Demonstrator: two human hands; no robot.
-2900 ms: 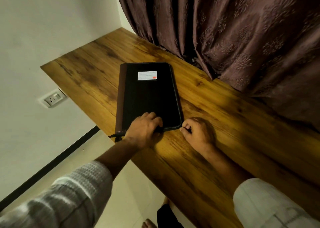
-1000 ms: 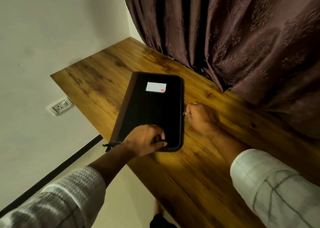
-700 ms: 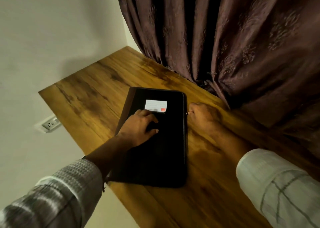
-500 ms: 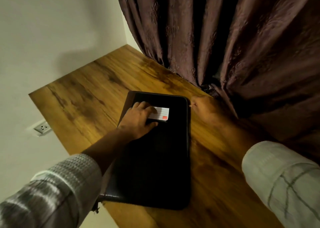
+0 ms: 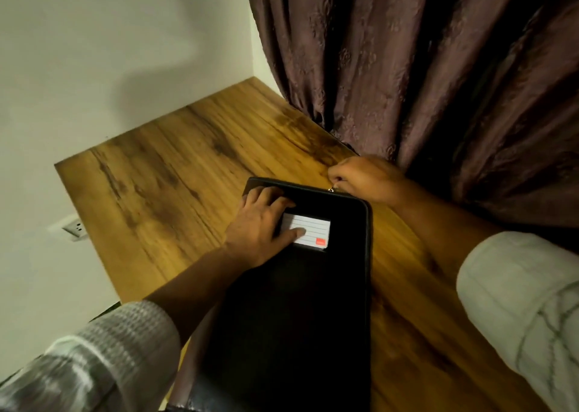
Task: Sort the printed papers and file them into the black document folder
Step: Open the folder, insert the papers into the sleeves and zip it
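From the head view, the only 1 there is, the black document folder [image 5: 297, 302] lies flat and closed on the wooden table [image 5: 175, 173], filling the lower centre of the frame. Its near end runs off the bottom edge. The left hand [image 5: 260, 223] is spread flat near the folder's top edge, thumb across the white label [image 5: 310, 231], I'd say to pin the folder down so it cannot slide. The right hand [image 5: 366, 178], right of centre against the curtain [image 5: 423, 67], pinches the small metal zipper pull [image 5: 331, 189] on the folder's top edge, which looks like unzipping in progress. No printed papers are in sight, so filing has not begun. A wall socket [image 5: 73, 228] sits at the left edge.
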